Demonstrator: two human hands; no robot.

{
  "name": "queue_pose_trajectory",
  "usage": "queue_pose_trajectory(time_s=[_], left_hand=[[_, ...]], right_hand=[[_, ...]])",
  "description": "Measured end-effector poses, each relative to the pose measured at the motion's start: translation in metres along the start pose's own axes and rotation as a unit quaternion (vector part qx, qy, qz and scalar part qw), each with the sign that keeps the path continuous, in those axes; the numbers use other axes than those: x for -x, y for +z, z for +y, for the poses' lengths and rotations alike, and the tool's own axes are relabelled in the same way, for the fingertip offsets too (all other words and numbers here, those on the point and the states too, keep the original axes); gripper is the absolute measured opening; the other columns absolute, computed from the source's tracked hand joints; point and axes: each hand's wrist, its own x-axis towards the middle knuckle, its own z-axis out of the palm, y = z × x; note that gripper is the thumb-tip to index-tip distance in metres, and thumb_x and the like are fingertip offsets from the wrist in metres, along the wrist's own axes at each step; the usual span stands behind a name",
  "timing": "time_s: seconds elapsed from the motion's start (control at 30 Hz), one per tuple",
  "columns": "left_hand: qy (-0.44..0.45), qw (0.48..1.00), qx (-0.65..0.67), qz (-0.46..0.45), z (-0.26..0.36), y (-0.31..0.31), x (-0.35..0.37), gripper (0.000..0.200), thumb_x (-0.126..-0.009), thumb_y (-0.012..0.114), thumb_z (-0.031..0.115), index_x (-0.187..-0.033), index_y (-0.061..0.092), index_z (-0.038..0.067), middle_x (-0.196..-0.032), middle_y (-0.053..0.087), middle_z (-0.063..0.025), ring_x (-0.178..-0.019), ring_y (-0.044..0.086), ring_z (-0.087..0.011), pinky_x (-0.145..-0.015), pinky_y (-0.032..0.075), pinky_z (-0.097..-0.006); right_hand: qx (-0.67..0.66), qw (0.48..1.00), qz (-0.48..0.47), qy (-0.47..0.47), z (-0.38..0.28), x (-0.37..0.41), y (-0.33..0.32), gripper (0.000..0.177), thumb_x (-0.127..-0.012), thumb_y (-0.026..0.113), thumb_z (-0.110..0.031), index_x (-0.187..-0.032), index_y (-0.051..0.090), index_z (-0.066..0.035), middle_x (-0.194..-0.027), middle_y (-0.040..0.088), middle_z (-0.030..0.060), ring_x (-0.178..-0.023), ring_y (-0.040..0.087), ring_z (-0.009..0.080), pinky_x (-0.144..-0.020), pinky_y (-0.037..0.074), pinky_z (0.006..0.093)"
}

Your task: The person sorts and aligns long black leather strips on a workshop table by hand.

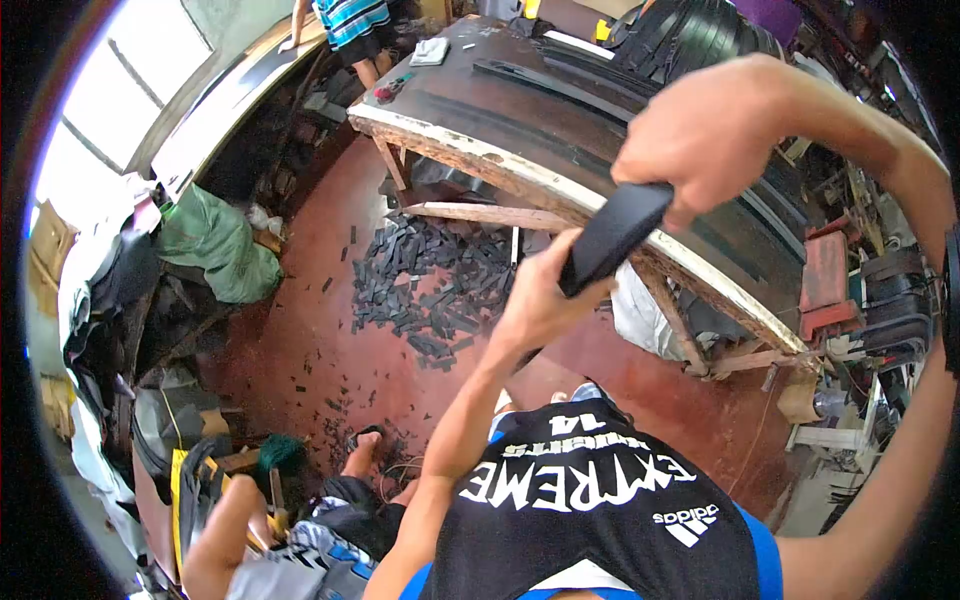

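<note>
A thick black strip (618, 236) with a smooth flat face slants between my two hands, in front of the workbench edge. My left hand (540, 300) has its fingers wrapped around the lower part, and a dark end shows beneath it by the wrist. Higher up, my right hand (705, 130) grips the upper end, slightly blurred, with its knuckles over the bench. Behind the hands is the workbench (480, 140), dark-topped with a worn pale edge. Long black strips (560, 85) lie along its top.
Small black offcuts (430, 285) are heaped on the red floor (300, 330). A green sack (215, 245) stands left. One person (352, 25) is at the far bench; another (320, 545) sits low at my left. A red metal block (826, 270) is at right.
</note>
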Motion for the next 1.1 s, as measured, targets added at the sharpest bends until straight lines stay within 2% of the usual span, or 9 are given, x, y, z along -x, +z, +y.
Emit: queue_pose_trajectory(time_s=[0.2, 0.33, 0.4, 0.5, 0.63, 0.67, 0.83, 1.03, 1.1], left_hand=[[-0.154, 0.981, 0.021, -0.118, -0.092, -0.001, 0.003, 0.029, -0.075, 0.082, 0.01, -0.098, 0.068, -0.001, -0.078, 0.061, -0.0007, -0.077, 0.051, -0.0055, -0.07, 0.048, -0.0262], [-0.135, 0.987, -0.018, -0.086, -0.095, -0.004, -0.011, 0.032, -0.077, 0.079, 0.014, -0.103, 0.068, 0.0, -0.083, 0.069, -0.0065, -0.075, 0.06, -0.0087, -0.069, 0.051, -0.0293], [-0.154, 0.982, -0.085, -0.066, -0.072, -0.007, -0.03, 0.045, -0.075, 0.079, 0.015, -0.114, 0.063, 0.001, -0.091, 0.07, -0.0193, -0.087, 0.071, -0.0245, -0.078, 0.054, -0.0346], [-0.143, 0.981, -0.114, -0.065, -0.081, -0.001, -0.053, 0.05, -0.075, 0.08, 0.016, -0.119, 0.061, 0.002, -0.098, 0.07, -0.0217, -0.092, 0.071, -0.0277, -0.08, 0.054, -0.0341], [-0.102, 0.993, -0.03, -0.058, -0.109, 0.013, -0.088, 0.045, -0.076, 0.08, 0.013, -0.116, 0.063, 0.002, -0.096, 0.069, -0.0124, -0.086, 0.068, -0.0176, -0.076, 0.054, -0.0311], [-0.162, 0.985, 0.033, -0.049, -0.12, 0.024, -0.094, 0.039, -0.077, 0.079, 0.009, -0.112, 0.064, 0.001, -0.091, 0.065, -0.0068, -0.084, 0.064, -0.0138, -0.073, 0.053, -0.0295], [-0.183, 0.979, 0.018, -0.083, -0.241, 0.062, -0.101, 0.028, -0.08, 0.074, 0.005, -0.106, 0.065, -0.001, -0.089, 0.066, -0.0068, -0.083, 0.061, -0.0127, -0.073, 0.051, -0.0286], [-0.112, 0.982, -0.031, -0.152, -0.263, 0.057, -0.153, 0.052, -0.078, 0.075, 0.014, -0.127, 0.06, 0.006, -0.114, 0.068, -0.016, -0.107, 0.065, -0.0272, -0.091, 0.051, -0.0404], [0.028, 0.978, -0.121, -0.171, -0.265, 0.017, -0.177, 0.06, -0.077, 0.074, 0.017, -0.133, 0.057, 0.006, -0.121, 0.065, -0.019, -0.113, 0.063, -0.0288, -0.094, 0.05, -0.0424]], right_hand=[[-0.038, 0.998, -0.036, 0.043, 0.038, 0.009, -0.011, 0.032, -0.08, 0.069, -0.029, -0.09, 0.065, 0.001, -0.084, 0.067, 0.0225, -0.089, 0.066, 0.0412, -0.078, 0.051, 0.0481], [-0.051, 0.998, -0.02, 0.021, 0.076, 0.008, -0.005, 0.028, -0.081, 0.069, -0.026, -0.091, 0.063, -0.001, -0.085, 0.067, 0.0218, -0.091, 0.065, 0.0414, -0.079, 0.051, 0.0485], [-0.068, 0.998, -0.012, 0.013, 0.099, 0.01, -0.004, 0.026, -0.081, 0.069, -0.024, -0.092, 0.062, -0.001, -0.086, 0.068, 0.0207, -0.09, 0.065, 0.0404, -0.078, 0.052, 0.0483], [-0.037, 0.998, 0.022, -0.036, 0.139, 0.015, 0.002, 0.028, -0.084, 0.07, -0.025, -0.096, 0.057, -0.005, -0.08, 0.066, 0.0133, -0.08, 0.066, 0.0366, -0.069, 0.051, 0.0458], [-0.012, 0.997, 0.034, -0.067, 0.183, 0.011, 0.01, 0.026, -0.083, 0.069, -0.023, -0.096, 0.056, -0.004, -0.08, 0.066, 0.0126, -0.079, 0.066, 0.035, -0.066, 0.052, 0.044], [-0.012, 0.992, 0.066, -0.104, 0.197, 0.009, 0.016, 0.024, -0.082, 0.068, -0.02, -0.093, 0.055, -0.004, -0.079, 0.065, 0.0125, -0.078, 0.066, 0.0352, -0.065, 0.052, 0.0441], [-0.026, 0.99, 0.068, -0.118, 0.239, -0.004, 0.034, 0.022, -0.078, 0.063, -0.016, -0.091, 0.057, 0.001, -0.077, 0.066, 0.0192, -0.075, 0.067, 0.0389, -0.07, 0.054, 0.0473], [-0.085, 0.991, 0.06, -0.089, 0.282, -0.001, 0.039, 0.02, -0.075, 0.062, -0.015, -0.086, 0.054, -0.001, -0.072, 0.065, 0.0168, -0.067, 0.067, 0.0387, -0.062, 0.055, 0.0457], [-0.064, 0.996, 0.041, -0.054, 0.285, -0.001, 0.032, 0.023, -0.072, 0.065, -0.017, -0.085, 0.052, -0.002, -0.071, 0.064, 0.0146, -0.062, 0.067, 0.0363, -0.057, 0.054, 0.0451]])
